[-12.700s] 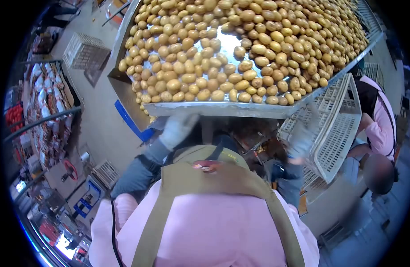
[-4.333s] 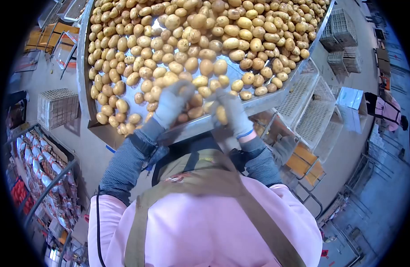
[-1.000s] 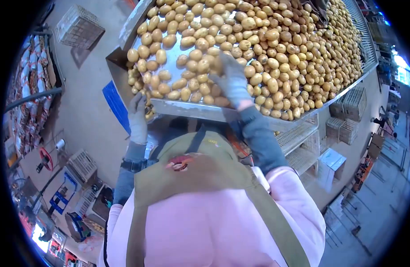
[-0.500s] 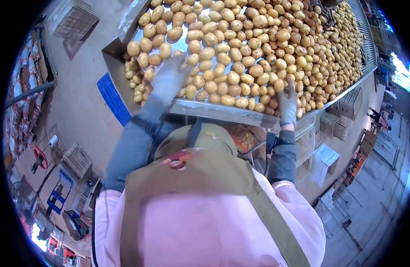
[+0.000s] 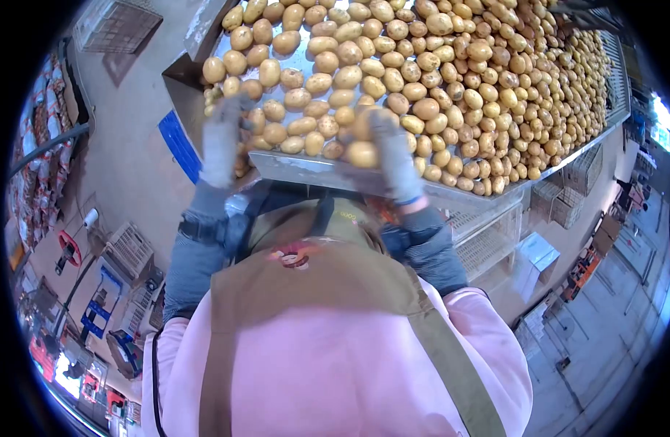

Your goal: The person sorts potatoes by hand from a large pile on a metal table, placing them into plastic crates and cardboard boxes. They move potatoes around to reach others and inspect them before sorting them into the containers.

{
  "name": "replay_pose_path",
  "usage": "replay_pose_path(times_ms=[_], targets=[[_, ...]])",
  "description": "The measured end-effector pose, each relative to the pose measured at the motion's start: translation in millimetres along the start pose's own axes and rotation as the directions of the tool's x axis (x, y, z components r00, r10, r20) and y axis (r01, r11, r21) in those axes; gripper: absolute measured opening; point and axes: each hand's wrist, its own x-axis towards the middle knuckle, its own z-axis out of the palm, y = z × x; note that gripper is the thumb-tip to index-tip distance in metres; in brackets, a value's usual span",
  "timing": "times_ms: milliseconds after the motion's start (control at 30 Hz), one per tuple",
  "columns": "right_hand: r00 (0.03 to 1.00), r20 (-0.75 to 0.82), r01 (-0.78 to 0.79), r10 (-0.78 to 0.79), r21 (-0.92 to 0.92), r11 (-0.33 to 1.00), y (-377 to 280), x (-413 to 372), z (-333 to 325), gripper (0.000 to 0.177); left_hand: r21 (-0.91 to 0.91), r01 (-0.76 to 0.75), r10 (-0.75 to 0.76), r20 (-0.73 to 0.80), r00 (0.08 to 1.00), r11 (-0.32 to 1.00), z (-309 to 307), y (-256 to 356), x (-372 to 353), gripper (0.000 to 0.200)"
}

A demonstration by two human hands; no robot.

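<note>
From the head view, potatoes [image 5: 458,95] crowd the metal table [image 5: 298,166] in front of the person. The gloved right hand [image 5: 393,149] reaches over the table's front edge; two potatoes sit just left of its fingers, but I can't tell whether they're gripped. The left hand [image 5: 222,138] is at the table's left front corner, potatoes right beside its blurred fingers, their grip unclear too. A blue panel [image 5: 180,146] stands left of the table.
</note>
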Motion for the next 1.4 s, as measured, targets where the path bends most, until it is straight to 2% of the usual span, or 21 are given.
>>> replay_pose_path(times_ms=[33, 67, 167, 233, 267, 367, 400, 433, 500, 567, 700, 733, 767, 867, 967, 1100, 1167, 1200, 1300, 1333, 1400], targets=[[0.929, 0.301, 0.354, -0.213, -0.567, 0.744, 22, 14, 10, 0.05, -0.074, 0.121, -0.117, 0.054, 0.992, 0.99, -6, -15, -10, 0.047], [0.727, 0.56, 0.645, -0.396, -0.755, 0.118, 44, 28, 21, 0.055, -0.144, -0.001, 0.02, 0.132, 0.991, 0.99, 2, -23, -24, 0.051], [0.797, 0.449, 0.602, -0.405, -0.641, 0.475, 50, 32, 65, 0.045, -0.552, 0.091, -0.041, 0.103, 0.994, 0.829, 17, -13, -50, 0.051], [0.833, 0.417, 0.547, -0.364, -0.715, 0.434, 28, 45, 63, 0.043, -0.65, 0.146, -0.069, 0.143, 0.987, 0.746, -12, -26, -37, 0.055], [0.728, 0.507, 0.626, -0.462, -0.765, 0.147, 21, 67, 55, 0.037, -0.554, 0.056, -0.004, 0.095, 0.995, 0.83, -21, -29, -34, 0.051], [0.801, 0.537, 0.507, -0.265, -0.843, -0.179, 21, 110, 65, 0.029, -0.505, -0.053, 0.046, -0.027, 0.999, 0.861, -24, -6, -33, 0.042], [0.783, 0.571, 0.517, -0.246, -0.818, -0.253, 29, 127, 66, 0.028, -0.301, -0.019, -0.026, -0.146, 0.989, 0.953, -32, -8, -17, 0.042], [0.764, 0.605, 0.526, -0.225, -0.785, -0.326, 30, 134, 71, 0.028, 0.043, -0.186, 0.19, -0.197, 0.962, 0.982, -38, -14, -3, 0.041], [0.813, 0.418, 0.537, -0.406, -0.807, 0.244, 20, 128, 62, 0.027, 0.623, -0.363, 0.562, -0.151, 0.813, 0.693, -48, -23, 5, 0.037], [0.897, 0.135, 0.405, -0.422, -0.636, 0.657, -20, 105, 41, 0.026, 0.927, -0.32, 0.806, 0.031, 0.591, 0.198, -49, -25, 7, 0.033], [0.912, -0.036, 0.363, -0.409, -0.393, 0.845, -33, 63, -48, 0.03, 0.751, -0.542, 0.634, 0.218, 0.742, 0.377, 1, -12, -27, 0.026], [0.98, -0.043, 0.189, -0.196, -0.129, 0.973, -26, 51, -55, 0.037, 0.715, -0.693, 0.651, 0.484, 0.585, 0.091, 10, -34, -14, 0.026], [0.998, -0.048, -0.02, 0.027, 0.14, 0.99, -20, 40, -61, 0.043, 0.653, -0.747, 0.636, 0.524, 0.566, 0.127, 43, -21, -24, 0.025], [0.974, 0.225, -0.097, -0.003, 0.434, 0.896, 15, 16, -67, 0.051, 0.829, -0.518, 0.249, 0.558, 0.791, -0.212, 105, -59, 4, 0.027], [0.929, 0.352, -0.167, -0.112, 0.67, 0.723, 10, -5, -41, 0.049, 0.826, -0.56, 0.073, 0.564, 0.823, -0.067, 108, -39, 16, 0.039], [0.971, 0.236, -0.14, -0.026, 0.661, 0.737, 10, -16, -37, 0.047, 0.583, -0.604, 0.349, 0.498, 0.794, 0.543, 86, -5, -14, 0.062], [0.921, 0.156, 0.371, -0.358, -0.065, 0.926, 22, -21, -50, 0.043, 0.411, -0.585, 0.418, 0.427, 0.801, 0.7, 85, 9, -40, 0.06], [0.835, 0.222, 0.546, -0.503, -0.445, 0.71, 28, -21, -59, 0.042, 0.394, -0.628, 0.479, 0.416, 0.773, 0.671, 85, 11, -46, 0.063], [0.912, -0.167, 0.341, -0.376, -0.205, 0.918, 25, 20, -64, 0.041, 0.376, -0.685, 0.574, 0.375, 0.728, 0.624, 89, 20, -66, 0.053], [0.932, -0.318, 0.191, -0.176, 0.016, 0.982, 26, 34, -57, 0.044, 0.261, -0.482, 0.369, 0.382, 0.847, 0.836, 86, 26, -67, 0.048], [0.92, -0.148, 0.299, -0.363, -0.334, 0.894, 30, 63, -39, 0.04, 0.037, 0.074, -0.083, 0.475, 0.876, 0.997, 81, 33, -62, 0.041]])
